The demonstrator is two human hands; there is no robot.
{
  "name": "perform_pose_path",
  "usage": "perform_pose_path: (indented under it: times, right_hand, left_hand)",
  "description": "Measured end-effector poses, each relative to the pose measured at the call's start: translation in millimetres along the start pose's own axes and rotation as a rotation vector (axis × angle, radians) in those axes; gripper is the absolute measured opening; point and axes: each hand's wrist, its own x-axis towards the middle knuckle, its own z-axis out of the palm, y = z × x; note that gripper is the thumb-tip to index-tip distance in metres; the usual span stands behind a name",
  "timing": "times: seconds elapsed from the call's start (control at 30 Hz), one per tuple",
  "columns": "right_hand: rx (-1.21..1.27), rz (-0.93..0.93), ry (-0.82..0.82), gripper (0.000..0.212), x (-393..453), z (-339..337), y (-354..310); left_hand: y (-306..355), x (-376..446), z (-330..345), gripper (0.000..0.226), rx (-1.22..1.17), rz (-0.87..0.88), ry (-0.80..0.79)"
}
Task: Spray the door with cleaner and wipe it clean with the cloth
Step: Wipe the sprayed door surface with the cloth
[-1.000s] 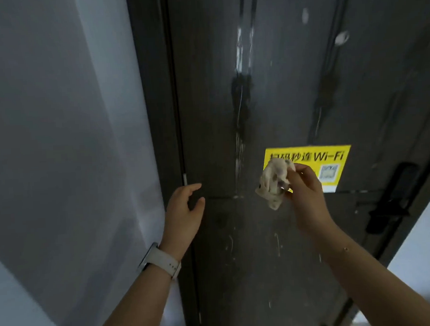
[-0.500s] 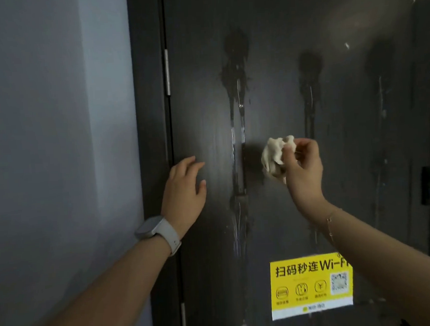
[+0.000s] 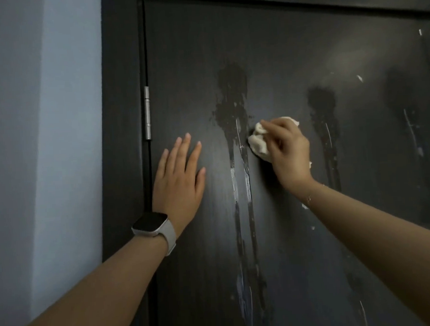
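Observation:
A dark door (image 3: 277, 47) fills the view, with wet cleaner patches and drips running down it: one streak (image 3: 234, 117) at the centre, another (image 3: 322, 107) to the right. My right hand (image 3: 287, 151) grips a crumpled white cloth (image 3: 257, 142) and presses it to the door just right of the central streak. My left hand (image 3: 178, 174), a watch on its wrist, rests flat on the door near the hinge side with fingers straight. No spray bottle is in view.
A dark door frame (image 3: 122, 118) with a metal hinge (image 3: 147, 112) runs down the left of the door. A pale wall (image 3: 46, 146) lies left of the frame. More faint streaks (image 3: 411, 132) mark the door's right side.
The view has risen up the door; the yellow Wi-Fi sticker has dropped out of sight. My right hand brought the cloth up against the door, and my left hand flattened onto it.

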Motion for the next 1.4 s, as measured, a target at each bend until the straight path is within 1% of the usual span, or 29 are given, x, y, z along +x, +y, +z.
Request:
perform_pose_path:
  times: [0.07,0.17,0.23,0.3,0.33,0.37,0.43,0.5,0.57,0.67,0.73,0.77,0.8,0.87,0.93,0.97,1.03,1.1,1.17,1.27,1.33,1.4]
  right_hand:
    - [-0.038,-0.065,-0.055,0.027,-11.9,11.9,1.0]
    - [-0.089,-0.229,-0.155,0.039,-42.5,15.1,5.6]
    - [-0.112,-0.364,-0.214,0.037,-52.0,7.6,15.2]
    - [-0.143,-0.442,-0.231,0.032,-40.5,4.5,22.1]
    - [-0.155,-0.445,-0.198,0.029,-27.3,7.7,22.6]
    - [-0.149,-0.409,-0.147,0.026,-11.0,13.3,21.5]
    - [-0.094,-0.268,-0.010,0.018,18.5,28.5,12.9]
    - [-0.045,-0.194,0.074,0.013,30.5,41.2,4.4]
    - [-0.043,-0.189,0.054,0.010,18.3,41.2,2.5]
    - [-0.077,-0.287,-0.109,0.007,-14.6,20.4,5.6]
    - [-0.124,-0.337,-0.191,0.007,-12.2,10.9,6.0]
    - [-0.135,-0.321,-0.186,0.008,-2.9,12.3,3.6]
    - [-0.136,-0.263,-0.147,0.008,8.7,17.9,1.1]
    - [-0.121,-0.130,-0.026,0.006,25.8,31.7,-8.4]
    - [-0.111,-0.098,0.027,0.007,19.7,39.7,-15.6]
    - [-0.121,-0.121,0.009,0.007,7.8,38.6,-16.4]
    - [-0.137,-0.197,-0.075,0.006,-19.1,27.7,-14.6]
    - [-0.117,-0.197,-0.152,0.007,-21.5,16.8,-12.3]
    - [-0.105,-0.133,-0.139,0.006,1.2,17.1,-11.6]
    - [-0.122,-0.009,-0.019,0.006,34.0,31.2,-12.9]
    - [-0.137,-0.048,0.004,0.008,24.3,37.4,-19.4]
    - [-0.124,-0.162,-0.083,0.008,-2.3,33.1,-23.5]
  left_hand:
    - [-1.8,-2.7,3.4,0.053,0.025,0.021,0.029]
    - [-3.4,-3.5,6.3,0.053,0.036,0.025,0.069]
    - [-2.8,-3.3,8.5,0.053,0.043,0.029,0.095]
    - [-2.6,-3.7,10.3,0.053,0.056,0.032,0.116]
    - [-2.5,-3.5,10.8,0.053,0.063,0.037,0.125]
    - [-2.5,-3.0,11.2,0.053,0.068,0.043,0.130]
    - [-2.9,-3.0,11.5,0.054,0.071,0.048,0.131]
    - [-2.8,-3.1,11.5,0.054,0.071,0.042,0.141]
    - [-1.9,-3.4,11.3,0.053,0.077,0.048,0.147]
    - [-1.3,-3.3,11.0,0.053,0.081,0.050,0.141]
    - [-0.7,-3.5,10.2,0.053,0.079,0.044,0.135]
    - [-0.4,-3.3,10.3,0.054,0.080,0.041,0.135]
    - [-0.2,-3.2,10.1,0.054,0.083,0.042,0.134]
    - [0.1,-3.1,9.7,0.054,0.086,0.042,0.126]
    - [-0.3,-2.8,9.1,0.054,0.084,0.039,0.123]
    - [-0.2,-2.9,8.9,0.054,0.084,0.038,0.123]
    - [0.5,-3.5,8.6,0.054,0.077,0.037,0.125]
    - [1.5,-3.2,8.1,0.054,0.073,0.037,0.128]
    - [1.8,-2.3,7.6,0.054,0.076,0.036,0.118]
    - [1.2,-1.9,8.0,0.055,0.090,0.033,0.102]
    - [1.0,-2.5,8.3,0.055,0.091,0.031,0.097]
    - [1.6,-2.6,8.1,0.055,0.094,0.030,0.101]
